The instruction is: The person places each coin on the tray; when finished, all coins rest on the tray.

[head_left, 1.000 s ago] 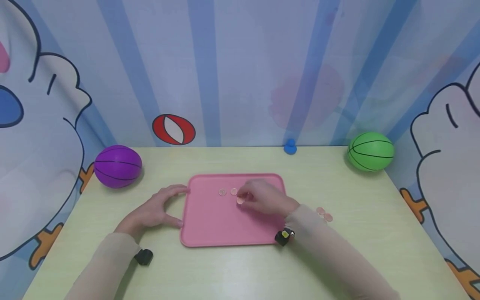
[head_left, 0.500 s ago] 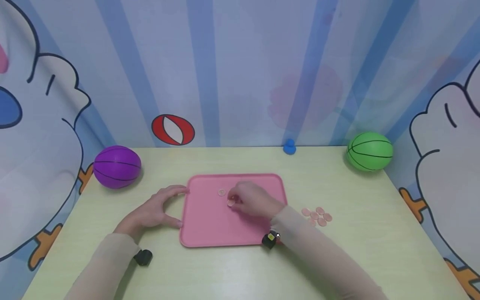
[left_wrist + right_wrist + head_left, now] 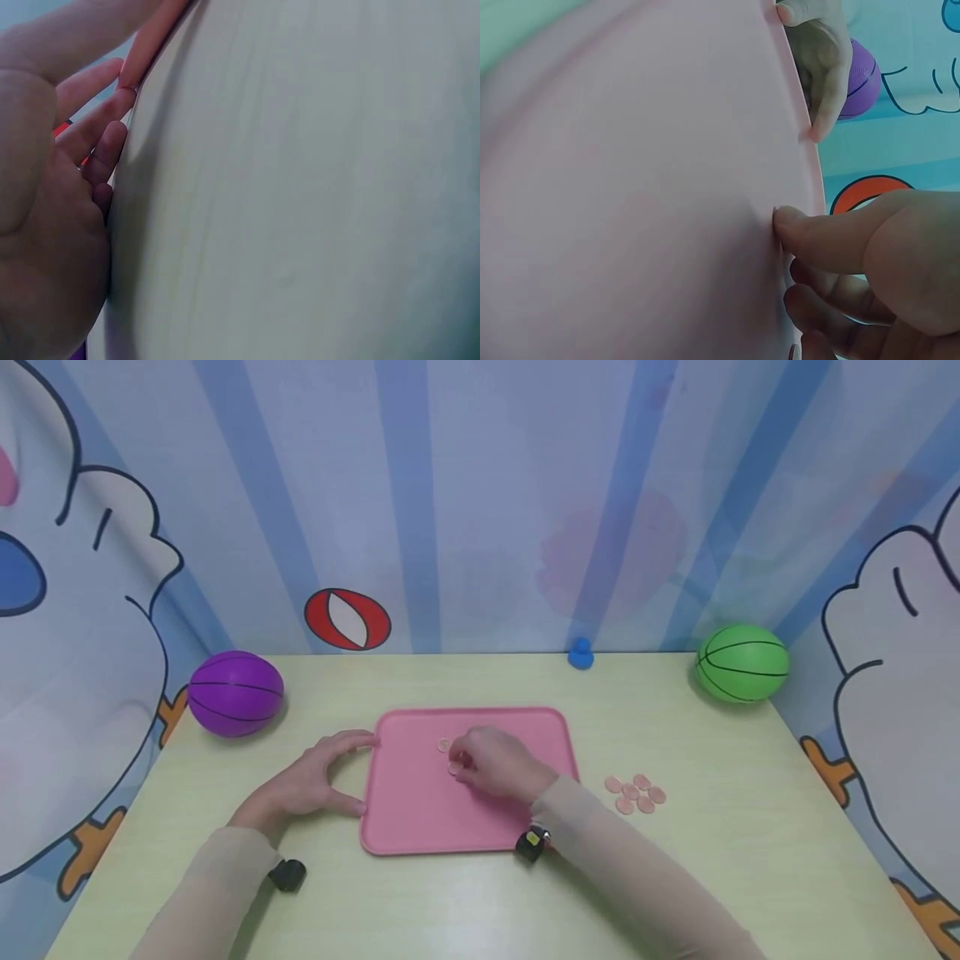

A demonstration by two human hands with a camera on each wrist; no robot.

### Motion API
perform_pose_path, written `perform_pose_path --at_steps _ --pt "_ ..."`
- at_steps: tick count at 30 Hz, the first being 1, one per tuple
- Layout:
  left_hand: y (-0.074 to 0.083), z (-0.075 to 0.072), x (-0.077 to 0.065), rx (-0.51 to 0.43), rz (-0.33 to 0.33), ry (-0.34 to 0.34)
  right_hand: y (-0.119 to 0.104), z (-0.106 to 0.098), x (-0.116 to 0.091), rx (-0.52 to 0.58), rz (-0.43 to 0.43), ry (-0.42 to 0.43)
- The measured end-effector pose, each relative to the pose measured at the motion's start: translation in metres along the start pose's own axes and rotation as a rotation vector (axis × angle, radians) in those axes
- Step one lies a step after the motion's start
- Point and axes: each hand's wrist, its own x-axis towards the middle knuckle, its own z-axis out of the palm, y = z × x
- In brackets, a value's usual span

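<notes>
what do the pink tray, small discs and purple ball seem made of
Pink tray: probably moulded plastic, satin; even colour, rounded raised rim.
Small discs: perhaps metal, given their coppery, coin-like look, but too small to be sure.
Purple ball: likely rubber or vinyl, soft sheen, dark seam lines.

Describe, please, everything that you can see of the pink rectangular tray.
The pink rectangular tray looks like smooth plastic, with rounded corners and a low raised rim. It lies flat on the pale yellow-green table, long sides running left to right. The left hand touches its left rim. At least one small round coppery disc lies on it; the right hand, pinching another such disc, hides part of its surface.
</notes>
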Motion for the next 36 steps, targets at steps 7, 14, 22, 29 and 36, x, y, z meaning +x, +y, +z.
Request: perform_pose_path --at_steps 7,14,22,29,36 --pt "0.0011 -0.0004 -0.0003 -0.007 0.016 0.001 -0.0017 0.0009 0.0015 0.015 0.020 0.004" --pt "0.0036 -0.0007 -0.0005 -0.012 -0.004 -0.002 -0.0043 0.0012 0.0033 0.018 0.047 0.016" --pt "0.0037 -0.0005 -0.0005 -0.010 0.005 -0.002 -0.0062 0.0024 0.0041 0.022 0.035 0.043" --pt "0.0040 -0.0002 -0.0006 -0.008 -0.014 -0.004 -0.0071 0.0036 0.0056 0.024 0.057 0.051" --pt "0.0035 0.0002 -0.0011 -0.009 -0.004 -0.002 -0.0096 0.0043 0.0056 0.022 0.083 0.064"
